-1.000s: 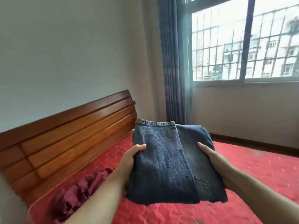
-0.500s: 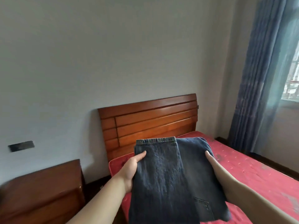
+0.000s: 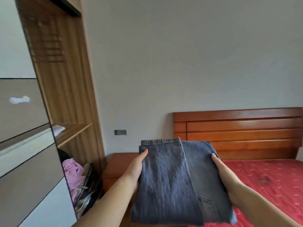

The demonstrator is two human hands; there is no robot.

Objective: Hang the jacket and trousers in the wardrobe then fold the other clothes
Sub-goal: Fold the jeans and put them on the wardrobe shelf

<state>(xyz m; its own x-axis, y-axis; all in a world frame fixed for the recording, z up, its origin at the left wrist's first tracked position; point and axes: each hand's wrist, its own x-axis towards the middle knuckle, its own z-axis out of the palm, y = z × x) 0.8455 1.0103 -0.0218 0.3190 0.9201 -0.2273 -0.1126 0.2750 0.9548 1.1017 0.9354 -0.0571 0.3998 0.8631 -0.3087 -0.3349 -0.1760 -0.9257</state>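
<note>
Folded dark blue jeans (image 3: 177, 181) are held up in front of me, between both hands. My left hand (image 3: 135, 169) grips their left edge, thumb on top and fingers hidden underneath. My right hand (image 3: 227, 179) holds the right edge the same way, its thumb lying along the denim. The wardrobe (image 3: 65, 99) stands open at the left, with a wooden shelf (image 3: 73, 132) and hanging clothes, among them a pink garment (image 3: 73, 171), in the lower section.
A wardrobe sliding door (image 3: 21, 145) with grey and white panels fills the left edge. A wooden nightstand (image 3: 118, 167) sits between wardrobe and bed. The bed has a red mattress (image 3: 265, 179) and a wooden headboard (image 3: 237, 133).
The view has swung left from the window and bed to the wardrobe. Both hands keep the same hold on the folded jeans.
</note>
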